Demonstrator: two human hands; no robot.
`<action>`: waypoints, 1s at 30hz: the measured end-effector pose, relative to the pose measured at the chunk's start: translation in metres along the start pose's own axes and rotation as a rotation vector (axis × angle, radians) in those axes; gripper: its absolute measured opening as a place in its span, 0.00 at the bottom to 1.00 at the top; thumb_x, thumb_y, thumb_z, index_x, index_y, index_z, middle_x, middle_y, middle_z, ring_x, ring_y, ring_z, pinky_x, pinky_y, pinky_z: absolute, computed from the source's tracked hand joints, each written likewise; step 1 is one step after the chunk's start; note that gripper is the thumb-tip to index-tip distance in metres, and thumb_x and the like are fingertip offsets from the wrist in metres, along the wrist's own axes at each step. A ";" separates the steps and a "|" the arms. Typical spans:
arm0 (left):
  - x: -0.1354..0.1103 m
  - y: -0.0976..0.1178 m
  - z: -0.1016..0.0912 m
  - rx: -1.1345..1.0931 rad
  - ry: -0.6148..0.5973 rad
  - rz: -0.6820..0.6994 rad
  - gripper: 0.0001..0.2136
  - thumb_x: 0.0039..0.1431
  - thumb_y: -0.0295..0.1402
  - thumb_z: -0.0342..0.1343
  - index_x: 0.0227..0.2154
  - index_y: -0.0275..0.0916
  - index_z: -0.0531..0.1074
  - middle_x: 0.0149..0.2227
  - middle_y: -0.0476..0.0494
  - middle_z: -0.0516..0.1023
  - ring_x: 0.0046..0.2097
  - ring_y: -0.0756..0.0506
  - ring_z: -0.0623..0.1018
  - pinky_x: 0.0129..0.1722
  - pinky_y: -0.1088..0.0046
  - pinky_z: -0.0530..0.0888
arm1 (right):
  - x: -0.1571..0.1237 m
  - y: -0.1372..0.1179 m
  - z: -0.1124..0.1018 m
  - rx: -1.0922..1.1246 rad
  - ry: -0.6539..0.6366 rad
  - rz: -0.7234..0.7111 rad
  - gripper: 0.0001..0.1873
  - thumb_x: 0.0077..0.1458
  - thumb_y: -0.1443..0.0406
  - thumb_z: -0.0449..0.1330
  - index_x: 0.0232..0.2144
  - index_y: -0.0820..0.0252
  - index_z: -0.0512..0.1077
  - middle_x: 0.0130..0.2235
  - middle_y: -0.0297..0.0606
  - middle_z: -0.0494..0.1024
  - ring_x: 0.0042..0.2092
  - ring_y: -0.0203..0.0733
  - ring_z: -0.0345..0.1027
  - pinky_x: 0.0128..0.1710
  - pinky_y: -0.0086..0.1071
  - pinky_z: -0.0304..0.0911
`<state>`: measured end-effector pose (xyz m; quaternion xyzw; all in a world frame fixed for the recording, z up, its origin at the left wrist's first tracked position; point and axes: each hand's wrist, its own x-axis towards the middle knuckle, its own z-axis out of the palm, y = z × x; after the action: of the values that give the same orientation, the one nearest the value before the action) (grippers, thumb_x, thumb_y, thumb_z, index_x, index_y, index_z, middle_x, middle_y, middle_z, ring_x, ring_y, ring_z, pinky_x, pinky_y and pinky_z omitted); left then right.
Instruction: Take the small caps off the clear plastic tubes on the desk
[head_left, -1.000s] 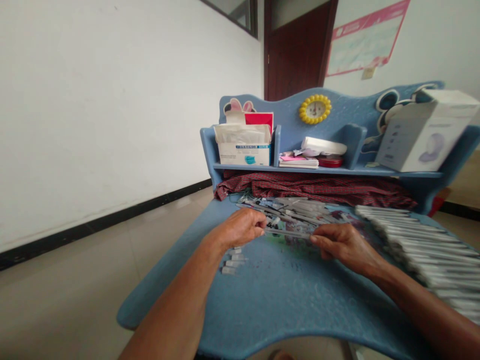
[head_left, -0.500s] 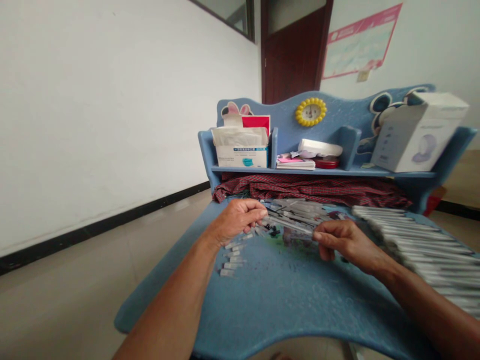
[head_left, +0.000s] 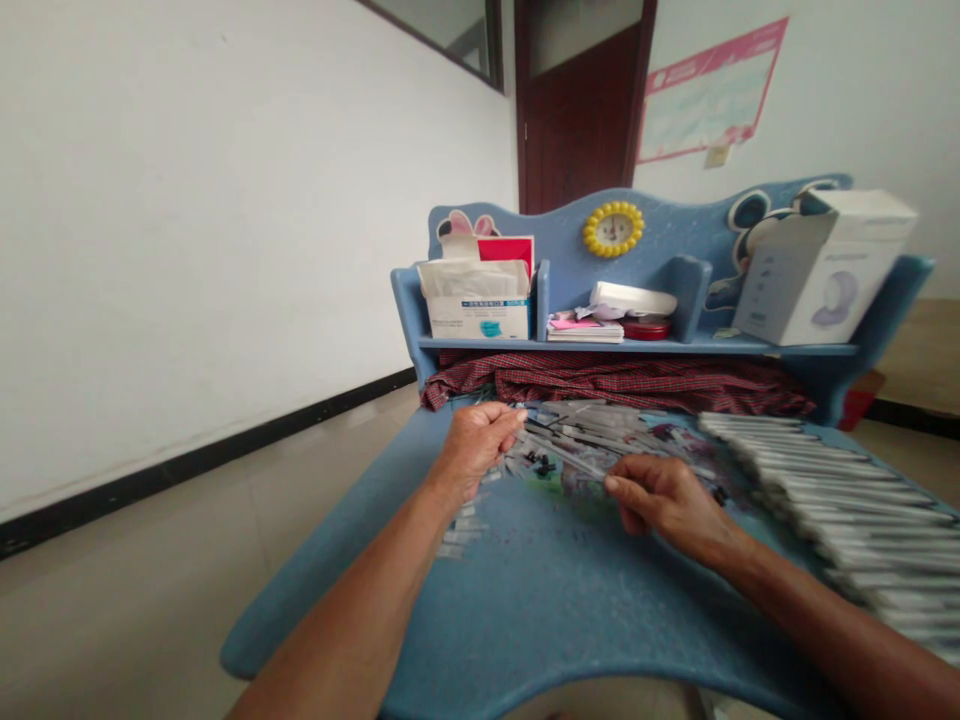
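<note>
Over the blue desk [head_left: 570,610], both my hands pinch one thin clear pen-like tube [head_left: 564,458] at opposite ends. My left hand [head_left: 475,445] is closed on the tube's far left end, beside a loose heap of similar tubes [head_left: 592,425]. My right hand [head_left: 663,497] is closed on its near right end. A few small clear caps [head_left: 459,530] lie in a row on the desk just under my left wrist.
A long fanned row of grey tubes [head_left: 840,490] fills the desk's right side. A red checked cloth [head_left: 637,385] lies under the shelf. The shelf holds a mask box [head_left: 474,300], papers [head_left: 585,328], a white carton [head_left: 821,270] and a small yellow clock [head_left: 613,228].
Both hands, still holding the tube, have shifted slightly left and farther from me; the tube now slants from far left to near right. The view has drifted a little to the right.
</note>
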<state>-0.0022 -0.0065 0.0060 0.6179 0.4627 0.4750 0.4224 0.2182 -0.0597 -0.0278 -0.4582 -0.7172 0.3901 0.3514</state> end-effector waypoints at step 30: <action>0.003 0.012 0.015 0.159 -0.176 -0.007 0.13 0.45 0.43 0.54 0.20 0.37 0.68 0.15 0.53 0.66 0.17 0.54 0.61 0.15 0.80 0.58 | 0.008 -0.018 -0.017 -0.873 0.173 -0.235 0.14 0.57 0.60 0.46 0.38 0.56 0.70 0.30 0.35 0.75 0.30 0.36 0.65 0.29 0.27 0.52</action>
<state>0.0145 -0.0078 0.0153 0.6872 0.4623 0.3794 0.4125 0.2232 -0.0530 -0.0028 -0.5097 -0.8295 -0.0309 0.2261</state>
